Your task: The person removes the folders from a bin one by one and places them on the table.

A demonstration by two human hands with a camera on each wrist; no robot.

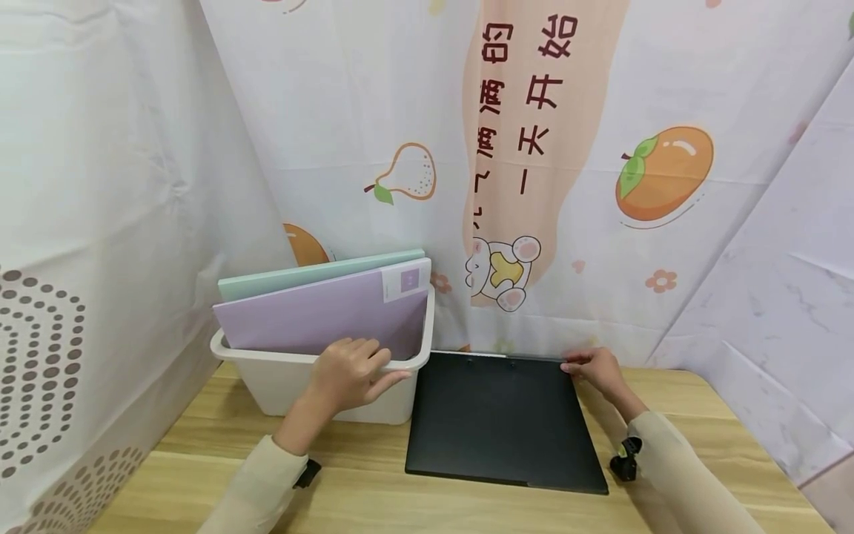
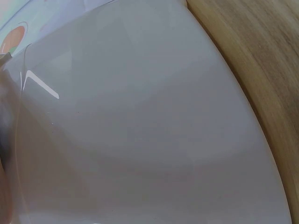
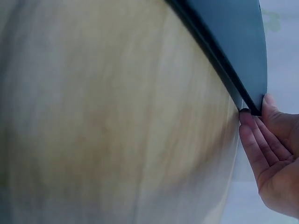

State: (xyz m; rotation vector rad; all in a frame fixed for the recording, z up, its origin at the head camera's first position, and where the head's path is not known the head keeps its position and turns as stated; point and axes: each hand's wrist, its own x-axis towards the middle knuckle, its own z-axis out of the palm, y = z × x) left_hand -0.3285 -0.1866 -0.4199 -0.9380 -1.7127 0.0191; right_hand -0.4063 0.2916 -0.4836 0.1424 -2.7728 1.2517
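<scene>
A white plastic bin stands at the left, its glossy wall filling most of the left wrist view. My left hand grips the bin's front rim, fingers over the edge and thumb outside. A black folder lies flat beside the bin, with two small rivet-like marks near its far edge. My right hand pinches the folder's far right corner; the right wrist view shows the thumb on the cover and the fingertips under the corner.
Inside the bin lean a lilac folder with a white label and a mint green folder behind it. The wooden table ends at a printed curtain at the back. More white cloth hangs at the left.
</scene>
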